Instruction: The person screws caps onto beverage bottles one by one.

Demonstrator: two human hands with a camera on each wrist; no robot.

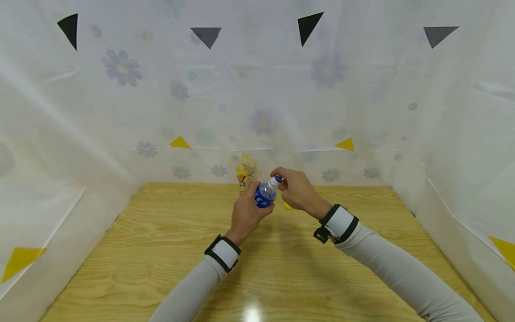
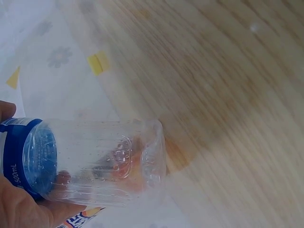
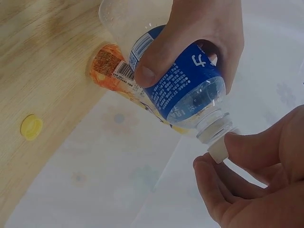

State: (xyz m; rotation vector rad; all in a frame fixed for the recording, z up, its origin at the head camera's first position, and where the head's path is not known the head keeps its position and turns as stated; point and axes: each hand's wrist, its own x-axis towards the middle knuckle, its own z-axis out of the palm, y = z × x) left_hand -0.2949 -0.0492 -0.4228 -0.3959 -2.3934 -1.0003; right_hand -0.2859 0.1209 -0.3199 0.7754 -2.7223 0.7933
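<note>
My left hand (image 1: 246,212) grips a clear plastic bottle (image 1: 265,197) round its blue label, above the table and tilted with its neck to the upper right. At the neck, my right hand (image 1: 299,191) pinches a small cap (image 3: 219,150) between thumb and fingers. The cap sits at the bottle's mouth; whether it is screwed tight I cannot tell. Droplets cling inside the bottle's clear lower part (image 2: 95,152) in the left wrist view. Behind the left hand stands a second bottle (image 1: 246,171) with a yellow and orange label, its mouth uncapped.
A yellow bottle cap (image 3: 32,127) lies on the wooden table (image 1: 161,250), partly behind the right hand in the head view. White flowered sheeting (image 1: 261,89) hangs at the back and both sides, with black, grey and yellow triangles on it.
</note>
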